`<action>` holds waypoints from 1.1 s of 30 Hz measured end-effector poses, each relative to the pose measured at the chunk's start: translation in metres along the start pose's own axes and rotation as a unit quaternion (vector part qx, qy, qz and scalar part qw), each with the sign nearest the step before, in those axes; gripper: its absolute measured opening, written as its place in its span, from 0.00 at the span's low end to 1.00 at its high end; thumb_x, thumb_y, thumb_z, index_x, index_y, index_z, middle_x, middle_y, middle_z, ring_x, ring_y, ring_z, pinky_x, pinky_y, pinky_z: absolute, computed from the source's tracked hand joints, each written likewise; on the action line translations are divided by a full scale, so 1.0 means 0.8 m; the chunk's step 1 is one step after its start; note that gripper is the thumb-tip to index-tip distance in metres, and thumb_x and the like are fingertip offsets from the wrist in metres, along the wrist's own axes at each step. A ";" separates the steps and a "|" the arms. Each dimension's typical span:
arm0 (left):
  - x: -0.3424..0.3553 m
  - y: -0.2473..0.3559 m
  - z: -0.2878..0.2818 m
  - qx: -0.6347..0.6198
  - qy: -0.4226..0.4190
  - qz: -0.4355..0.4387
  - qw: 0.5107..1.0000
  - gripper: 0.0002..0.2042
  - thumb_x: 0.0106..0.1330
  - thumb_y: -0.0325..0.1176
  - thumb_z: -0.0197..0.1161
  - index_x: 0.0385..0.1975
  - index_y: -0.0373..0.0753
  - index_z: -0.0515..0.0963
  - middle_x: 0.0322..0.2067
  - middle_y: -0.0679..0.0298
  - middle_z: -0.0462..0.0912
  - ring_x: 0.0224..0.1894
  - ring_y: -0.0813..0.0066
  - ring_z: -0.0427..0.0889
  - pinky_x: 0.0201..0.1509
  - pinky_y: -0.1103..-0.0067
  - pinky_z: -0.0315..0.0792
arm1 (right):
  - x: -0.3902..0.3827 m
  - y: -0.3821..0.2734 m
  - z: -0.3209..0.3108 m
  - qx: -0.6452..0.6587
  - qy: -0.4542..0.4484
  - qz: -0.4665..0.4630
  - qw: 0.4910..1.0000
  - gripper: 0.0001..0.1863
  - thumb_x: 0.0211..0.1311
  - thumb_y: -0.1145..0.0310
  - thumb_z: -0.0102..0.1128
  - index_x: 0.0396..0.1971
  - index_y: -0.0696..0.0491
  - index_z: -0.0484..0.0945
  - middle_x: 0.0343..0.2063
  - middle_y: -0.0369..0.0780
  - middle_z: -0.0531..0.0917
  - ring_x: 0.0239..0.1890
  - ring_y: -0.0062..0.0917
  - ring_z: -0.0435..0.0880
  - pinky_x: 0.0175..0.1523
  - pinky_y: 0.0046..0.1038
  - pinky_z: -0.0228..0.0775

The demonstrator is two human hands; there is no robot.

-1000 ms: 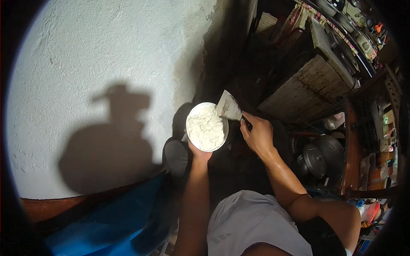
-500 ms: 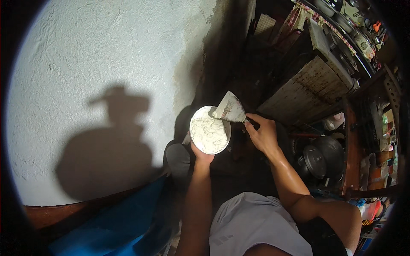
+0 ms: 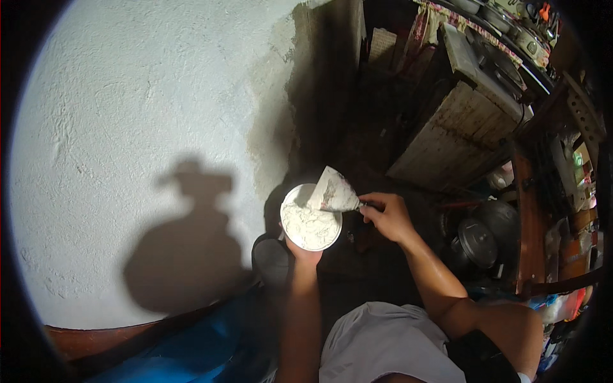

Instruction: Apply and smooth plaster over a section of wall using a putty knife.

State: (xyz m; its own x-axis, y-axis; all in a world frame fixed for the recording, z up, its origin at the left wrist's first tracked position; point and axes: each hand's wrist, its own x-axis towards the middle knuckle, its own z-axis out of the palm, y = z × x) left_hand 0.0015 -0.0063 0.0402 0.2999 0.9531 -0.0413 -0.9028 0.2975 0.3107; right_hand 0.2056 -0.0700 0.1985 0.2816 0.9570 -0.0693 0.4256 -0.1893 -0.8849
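Observation:
My left hand is closed around a round white tub, held from below and filled with lumpy, creamy white paste. In my right hand is a putty knife with a dark handle and a wide, smeared blade. The blade lies over the upper right part of the tub, its lower edge at the paste; whether it touches the paste I cannot tell.
A white plastered wall with a darker rough patch fills the left. At right stand a stained cabinet, dark lidded pots and a cluttered wooden shelf frame. A blue sheet lies at lower left.
The tub and both hands sit lower in the picture, as does much of the background. The knife blade has moved farther over the tub's top.

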 end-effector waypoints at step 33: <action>-0.009 0.000 -0.011 0.004 0.032 -0.044 0.998 0.36 0.81 0.61 0.34 0.77 0.40 0.58 0.75 0.54 0.65 0.75 0.52 0.66 0.79 0.57 0.61 | 0.021 0.030 0.028 -0.168 0.063 -0.011 0.984 0.19 0.66 0.62 0.66 0.51 0.57 0.86 0.30 0.46 0.90 0.30 0.31 0.90 0.40 0.32 0.79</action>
State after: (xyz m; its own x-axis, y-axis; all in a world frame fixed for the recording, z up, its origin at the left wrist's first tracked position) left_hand -0.0034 -0.0130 0.0317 0.3579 0.9247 -0.1300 -0.8711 0.3807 0.3102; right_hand 0.2013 -0.0537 0.1660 0.3642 0.9310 0.0255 0.6872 -0.2502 -0.6820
